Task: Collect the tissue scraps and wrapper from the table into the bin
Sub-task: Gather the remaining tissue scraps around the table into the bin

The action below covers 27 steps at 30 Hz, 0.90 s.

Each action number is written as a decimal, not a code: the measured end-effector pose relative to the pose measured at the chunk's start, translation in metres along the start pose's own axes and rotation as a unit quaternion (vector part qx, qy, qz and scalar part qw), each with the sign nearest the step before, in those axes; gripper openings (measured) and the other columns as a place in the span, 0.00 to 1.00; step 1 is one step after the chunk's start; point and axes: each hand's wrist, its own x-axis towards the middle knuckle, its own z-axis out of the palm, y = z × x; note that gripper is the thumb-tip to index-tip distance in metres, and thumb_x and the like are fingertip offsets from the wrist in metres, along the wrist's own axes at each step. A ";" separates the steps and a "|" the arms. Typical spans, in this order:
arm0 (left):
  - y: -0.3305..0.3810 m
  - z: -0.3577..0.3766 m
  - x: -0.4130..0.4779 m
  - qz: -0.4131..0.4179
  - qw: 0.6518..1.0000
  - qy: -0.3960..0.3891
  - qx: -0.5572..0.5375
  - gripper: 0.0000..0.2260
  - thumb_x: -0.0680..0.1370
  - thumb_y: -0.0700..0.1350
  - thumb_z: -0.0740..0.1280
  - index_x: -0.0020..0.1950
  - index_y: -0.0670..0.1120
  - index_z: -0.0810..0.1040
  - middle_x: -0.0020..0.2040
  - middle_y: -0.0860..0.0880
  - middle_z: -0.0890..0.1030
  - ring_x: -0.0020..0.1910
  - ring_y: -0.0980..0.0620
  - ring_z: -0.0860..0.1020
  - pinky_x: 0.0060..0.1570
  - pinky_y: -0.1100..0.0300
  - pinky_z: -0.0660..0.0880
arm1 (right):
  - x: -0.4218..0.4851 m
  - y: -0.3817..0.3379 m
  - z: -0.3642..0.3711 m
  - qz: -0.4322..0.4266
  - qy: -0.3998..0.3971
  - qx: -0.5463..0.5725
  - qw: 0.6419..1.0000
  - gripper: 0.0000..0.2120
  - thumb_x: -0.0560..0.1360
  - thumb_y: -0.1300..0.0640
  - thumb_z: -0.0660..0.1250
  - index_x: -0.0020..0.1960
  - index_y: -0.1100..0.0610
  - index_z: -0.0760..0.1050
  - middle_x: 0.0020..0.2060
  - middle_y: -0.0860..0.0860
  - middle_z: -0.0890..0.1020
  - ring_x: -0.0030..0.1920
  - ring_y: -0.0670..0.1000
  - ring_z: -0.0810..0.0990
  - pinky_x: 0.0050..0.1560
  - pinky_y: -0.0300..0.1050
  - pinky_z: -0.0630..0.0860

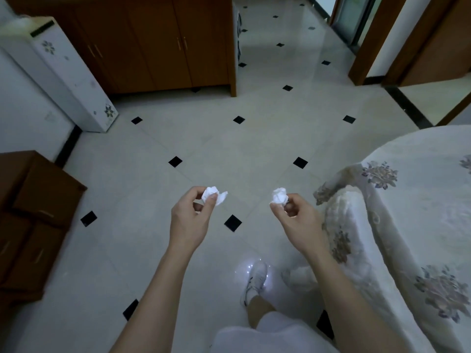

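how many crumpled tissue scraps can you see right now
2. One scrap is pinched by the left hand over the floor; the other scrap by the right hand, beside the table. More may lie out of view on the table.

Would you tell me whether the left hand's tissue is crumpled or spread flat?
Crumpled: the tissue scrap is a wadded ball pinched by the left hand.

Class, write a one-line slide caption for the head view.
Each hand, left and right, pinches a crumpled tissue scrap above the tiled floor, beside a cloth-covered table.
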 end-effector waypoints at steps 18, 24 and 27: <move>0.096 0.177 0.277 0.044 0.992 -0.120 0.007 0.04 0.79 0.51 0.67 0.45 0.54 0.79 0.43 0.59 0.82 0.40 0.47 0.80 0.38 0.63 0.74 | 0.285 0.003 -0.046 0.058 0.095 0.038 0.993 0.09 0.73 0.51 0.72 0.38 0.52 0.75 0.32 0.46 0.74 0.31 0.42 0.71 0.35 0.37 0.68; 0.114 0.236 0.349 0.071 0.983 -0.167 0.008 0.04 0.79 0.50 0.67 0.44 0.53 0.79 0.42 0.56 0.81 0.39 0.43 0.79 0.35 0.62 0.72 | 0.355 0.014 -0.062 0.095 0.145 0.037 0.984 0.10 0.72 0.48 0.72 0.39 0.52 0.74 0.32 0.44 0.74 0.31 0.43 0.71 0.34 0.37 0.68; 0.122 0.267 0.395 0.076 0.980 -0.185 -0.001 0.05 0.79 0.48 0.67 0.44 0.51 0.78 0.40 0.58 0.81 0.39 0.40 0.78 0.33 0.66 0.70 | 0.401 0.015 -0.069 0.099 0.167 0.031 0.980 0.10 0.73 0.49 0.72 0.40 0.54 0.75 0.32 0.44 0.74 0.30 0.42 0.71 0.34 0.39 0.68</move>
